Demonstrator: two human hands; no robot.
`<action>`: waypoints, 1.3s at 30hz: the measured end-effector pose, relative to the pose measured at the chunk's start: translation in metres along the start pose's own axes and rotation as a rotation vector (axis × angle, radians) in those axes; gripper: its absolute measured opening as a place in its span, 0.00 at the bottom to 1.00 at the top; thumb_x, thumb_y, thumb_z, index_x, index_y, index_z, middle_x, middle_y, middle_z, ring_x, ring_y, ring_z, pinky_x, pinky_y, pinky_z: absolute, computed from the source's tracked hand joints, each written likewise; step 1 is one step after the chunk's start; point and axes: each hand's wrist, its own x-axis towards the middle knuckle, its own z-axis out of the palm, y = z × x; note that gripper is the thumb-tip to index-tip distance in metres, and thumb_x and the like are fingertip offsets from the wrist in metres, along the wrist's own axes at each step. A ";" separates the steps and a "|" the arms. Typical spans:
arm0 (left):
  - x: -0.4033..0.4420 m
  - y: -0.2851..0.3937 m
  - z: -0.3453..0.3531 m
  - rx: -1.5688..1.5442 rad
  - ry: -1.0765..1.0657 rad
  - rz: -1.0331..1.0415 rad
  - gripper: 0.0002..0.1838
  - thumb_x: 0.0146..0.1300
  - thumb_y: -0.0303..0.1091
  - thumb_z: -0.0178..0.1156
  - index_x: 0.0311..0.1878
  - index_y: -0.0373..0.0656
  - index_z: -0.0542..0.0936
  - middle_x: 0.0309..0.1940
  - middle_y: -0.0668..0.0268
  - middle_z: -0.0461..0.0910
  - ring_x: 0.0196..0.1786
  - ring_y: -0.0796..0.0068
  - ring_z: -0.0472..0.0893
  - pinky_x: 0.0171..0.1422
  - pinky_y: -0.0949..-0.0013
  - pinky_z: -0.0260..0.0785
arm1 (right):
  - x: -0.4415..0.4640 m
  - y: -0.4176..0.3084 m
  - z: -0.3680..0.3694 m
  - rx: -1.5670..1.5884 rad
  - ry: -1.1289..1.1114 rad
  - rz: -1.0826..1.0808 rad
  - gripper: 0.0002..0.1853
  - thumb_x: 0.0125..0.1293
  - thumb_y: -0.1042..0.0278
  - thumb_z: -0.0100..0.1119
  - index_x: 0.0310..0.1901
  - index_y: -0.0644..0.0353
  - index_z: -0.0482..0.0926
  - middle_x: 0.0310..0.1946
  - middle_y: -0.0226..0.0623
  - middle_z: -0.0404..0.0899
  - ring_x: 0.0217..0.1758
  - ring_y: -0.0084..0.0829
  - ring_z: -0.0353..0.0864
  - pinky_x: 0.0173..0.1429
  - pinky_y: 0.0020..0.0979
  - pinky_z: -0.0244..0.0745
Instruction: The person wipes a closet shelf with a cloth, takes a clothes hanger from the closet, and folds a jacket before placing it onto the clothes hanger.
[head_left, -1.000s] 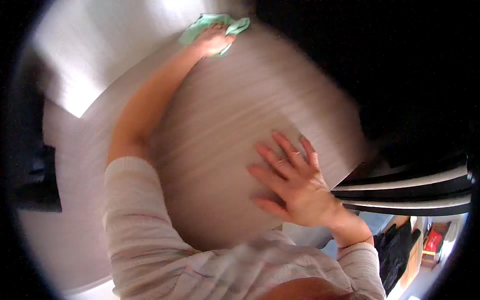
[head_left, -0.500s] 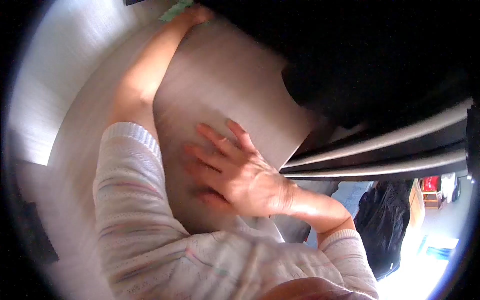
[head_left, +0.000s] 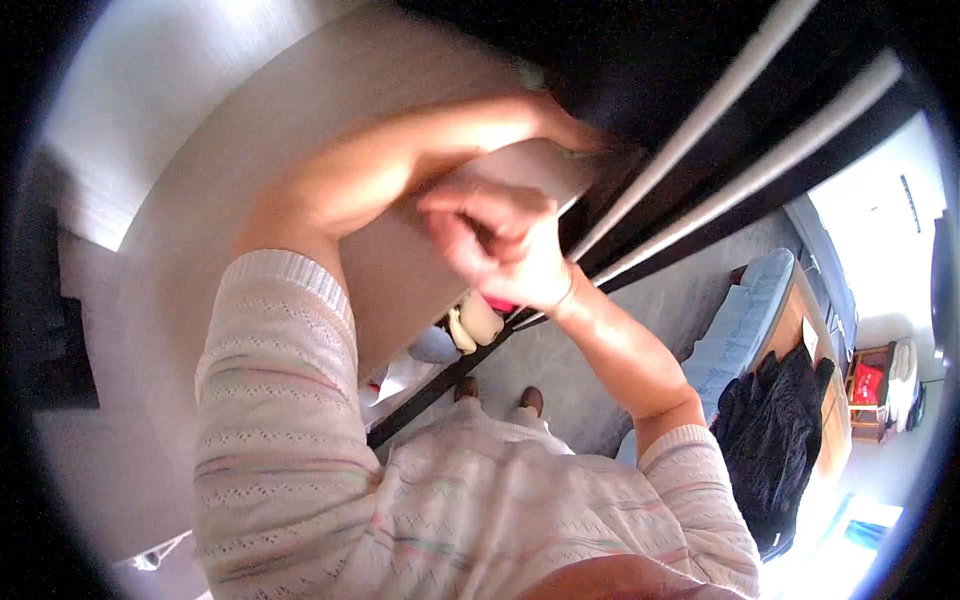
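My left hand reaches across the pale board to its far right edge, beside the dark area. Bits of a light green cloth show around it. Its fingers are mostly hidden, but the cloth seems held under them. Nearer my chest, my right hand is raised in front of the board with its fingers curled in. It is somewhat blurred, and nothing shows inside it.
Two white-edged bars run diagonally on the right. Stuffed or bundled items lie below the board's edge. A black garment hangs over a wooden bed end by a blue sheet. My shoes stand on grey floor.
My left hand has swept right across the board from its far left end, the green cloth with it. My right hand has lifted from over the board, its spread fingers now curled. The view has shifted.
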 end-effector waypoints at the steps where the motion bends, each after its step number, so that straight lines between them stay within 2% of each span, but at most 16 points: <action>1: -0.006 0.011 -0.001 0.017 -0.044 0.014 0.21 0.64 0.43 0.44 0.54 0.42 0.73 0.54 0.51 0.71 0.54 0.55 0.73 0.62 0.57 0.62 | -0.004 -0.003 -0.003 0.093 0.055 0.072 0.06 0.57 0.81 0.54 0.37 0.65 0.79 0.26 0.35 0.79 0.29 0.21 0.79 0.35 0.21 0.73; 4: -0.035 0.032 -0.006 -0.015 -0.176 0.015 0.22 0.63 0.44 0.44 0.54 0.42 0.74 0.54 0.50 0.71 0.53 0.55 0.74 0.61 0.56 0.62 | -0.034 -0.024 -0.019 0.078 0.050 0.054 0.07 0.57 0.82 0.53 0.37 0.66 0.79 0.27 0.37 0.80 0.28 0.21 0.79 0.33 0.20 0.73; 6: -0.076 0.049 -0.007 -0.199 -0.314 -0.117 0.22 0.63 0.44 0.44 0.55 0.43 0.73 0.58 0.51 0.67 0.60 0.55 0.67 0.67 0.57 0.55 | -0.057 -0.035 -0.035 0.049 -0.040 0.067 0.08 0.56 0.84 0.52 0.37 0.67 0.79 0.26 0.37 0.80 0.27 0.22 0.80 0.30 0.20 0.72; 8: -0.121 0.064 0.051 0.134 0.476 -0.045 0.22 0.60 0.40 0.49 0.57 0.45 0.71 0.64 0.56 0.60 0.68 0.57 0.57 0.72 0.56 0.44 | -0.073 -0.039 -0.051 0.018 -0.052 0.063 0.07 0.57 0.84 0.52 0.36 0.68 0.79 0.27 0.37 0.80 0.27 0.22 0.79 0.31 0.21 0.73; 10: -0.176 0.091 0.041 -0.172 0.418 -0.073 0.25 0.56 0.33 0.53 0.60 0.46 0.68 0.69 0.60 0.51 0.72 0.59 0.47 0.74 0.52 0.36 | -0.074 -0.044 -0.059 0.088 -0.019 0.148 0.07 0.58 0.84 0.51 0.36 0.68 0.78 0.28 0.37 0.80 0.28 0.22 0.79 0.33 0.22 0.74; 13: -0.244 0.132 0.029 -0.189 0.207 -0.304 0.29 0.54 0.29 0.55 0.62 0.48 0.65 0.70 0.63 0.49 0.72 0.61 0.45 0.74 0.52 0.35 | -0.064 -0.038 -0.056 0.246 0.014 0.175 0.07 0.58 0.81 0.54 0.37 0.65 0.79 0.28 0.33 0.80 0.27 0.17 0.76 0.31 0.18 0.71; 16: -0.306 0.164 0.038 -0.265 0.111 -0.617 0.29 0.57 0.34 0.53 0.64 0.50 0.62 0.70 0.64 0.48 0.73 0.61 0.44 0.74 0.54 0.34 | -0.043 -0.033 -0.052 0.243 -0.019 0.135 0.06 0.59 0.80 0.54 0.38 0.65 0.79 0.28 0.33 0.79 0.31 0.16 0.76 0.34 0.18 0.71; 18: -0.357 0.170 0.054 -0.332 0.152 -0.849 0.31 0.61 0.42 0.51 0.67 0.50 0.57 0.70 0.62 0.47 0.73 0.61 0.43 0.74 0.55 0.33 | -0.028 -0.023 -0.040 0.146 0.045 0.039 0.06 0.58 0.80 0.55 0.37 0.64 0.79 0.29 0.33 0.80 0.33 0.20 0.78 0.37 0.19 0.71; 20: -0.403 0.173 0.069 -0.529 0.392 -1.253 0.30 0.63 0.40 0.47 0.68 0.48 0.54 0.69 0.55 0.48 0.72 0.59 0.44 0.74 0.57 0.33 | -0.015 -0.011 -0.033 0.036 0.039 0.011 0.06 0.57 0.80 0.57 0.37 0.63 0.79 0.30 0.35 0.80 0.32 0.21 0.79 0.38 0.21 0.72; 22: -0.465 0.151 0.101 -0.454 0.447 -1.496 0.31 0.64 0.45 0.45 0.68 0.43 0.54 0.68 0.49 0.49 0.71 0.57 0.46 0.74 0.60 0.34 | -0.014 0.011 -0.029 -0.033 0.067 0.013 0.07 0.56 0.79 0.57 0.37 0.63 0.79 0.29 0.37 0.80 0.33 0.22 0.79 0.39 0.22 0.72; 26: -0.543 0.071 0.141 -0.274 0.535 -1.554 0.33 0.63 0.49 0.45 0.65 0.35 0.57 0.64 0.45 0.56 0.68 0.53 0.54 0.72 0.63 0.42 | -0.010 0.009 -0.027 -0.356 -0.013 -0.086 0.05 0.53 0.79 0.57 0.32 0.63 0.79 0.30 0.40 0.80 0.34 0.36 0.79 0.40 0.29 0.73; 30: -0.577 -0.017 0.150 -0.234 0.596 -1.643 0.34 0.63 0.50 0.45 0.62 0.30 0.59 0.59 0.43 0.64 0.63 0.49 0.63 0.67 0.60 0.53 | -0.005 0.005 -0.016 -0.432 -0.019 -0.073 0.05 0.51 0.82 0.56 0.31 0.65 0.79 0.30 0.41 0.79 0.34 0.39 0.79 0.42 0.32 0.73; 33: -0.615 -0.101 0.170 -0.202 0.497 -1.790 0.32 0.63 0.51 0.44 0.59 0.30 0.64 0.55 0.42 0.68 0.60 0.47 0.66 0.63 0.57 0.57 | -0.008 0.002 -0.015 -0.430 -0.007 -0.074 0.06 0.51 0.84 0.54 0.31 0.67 0.78 0.29 0.42 0.80 0.34 0.39 0.79 0.42 0.34 0.73; 35: -0.639 -0.148 0.177 -0.296 0.420 -1.767 0.31 0.63 0.52 0.45 0.58 0.33 0.66 0.52 0.42 0.70 0.57 0.46 0.68 0.62 0.56 0.58 | -0.010 -0.002 -0.013 -0.448 0.013 -0.089 0.07 0.51 0.85 0.53 0.31 0.67 0.78 0.28 0.42 0.79 0.33 0.40 0.78 0.42 0.35 0.73; 36: -0.664 -0.131 0.188 -0.347 0.396 -1.773 0.30 0.62 0.52 0.45 0.58 0.35 0.67 0.51 0.42 0.71 0.56 0.45 0.69 0.61 0.55 0.59 | -0.028 -0.025 -0.009 -0.455 0.001 -0.090 0.07 0.51 0.84 0.52 0.31 0.67 0.78 0.28 0.41 0.79 0.33 0.40 0.78 0.42 0.34 0.73; 39: -0.680 -0.181 0.207 0.168 0.172 -1.688 0.20 0.63 0.45 0.43 0.48 0.41 0.74 0.45 0.46 0.74 0.50 0.46 0.72 0.56 0.52 0.63 | -0.022 -0.019 -0.012 -0.465 0.004 -0.035 0.07 0.52 0.82 0.51 0.32 0.65 0.77 0.27 0.39 0.79 0.33 0.39 0.77 0.41 0.34 0.72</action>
